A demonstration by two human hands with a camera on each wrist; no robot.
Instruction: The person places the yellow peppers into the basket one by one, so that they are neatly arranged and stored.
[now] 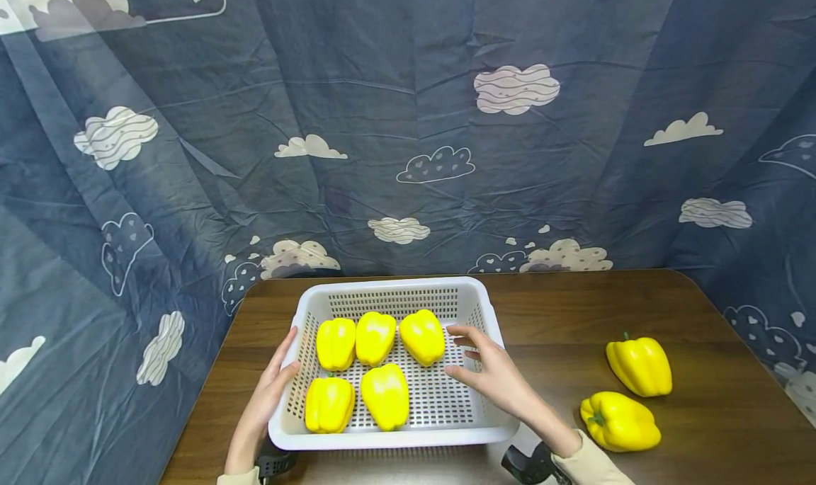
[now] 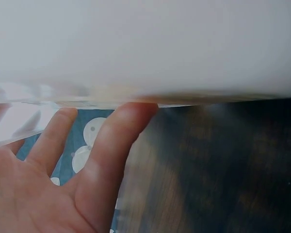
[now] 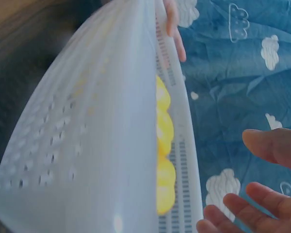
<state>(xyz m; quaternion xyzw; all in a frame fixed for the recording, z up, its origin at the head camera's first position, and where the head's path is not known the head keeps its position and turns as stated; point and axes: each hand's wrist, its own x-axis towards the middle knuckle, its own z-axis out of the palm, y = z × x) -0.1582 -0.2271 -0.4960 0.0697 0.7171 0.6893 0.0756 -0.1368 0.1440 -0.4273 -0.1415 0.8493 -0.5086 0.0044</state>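
Note:
A white perforated plastic basket [image 1: 440,439] sits on the wooden table. Inside it, yellow bell peppers form two rows: a back row of three, including one [image 1: 422,338] at its right end, and a front row of two, including one [image 1: 385,397] at its right. My left hand [image 1: 264,393] touches the basket's left rim with thumb and fingers fairly straight; in the left wrist view its thumb [image 2: 119,141] meets the white plastic. Over the basket's right part hovers my right hand [image 1: 494,372], fingers spread and loosely bent, holding nothing; in the right wrist view the fingers [image 3: 252,208] stand apart from the thumb.
Two more yellow bell peppers lie on the table right of the basket, one [image 1: 639,366] farther back and one [image 1: 620,421] nearer. Behind the table [image 1: 542,308] hangs a dark blue curtain [image 1: 382,117] with a cloud print.

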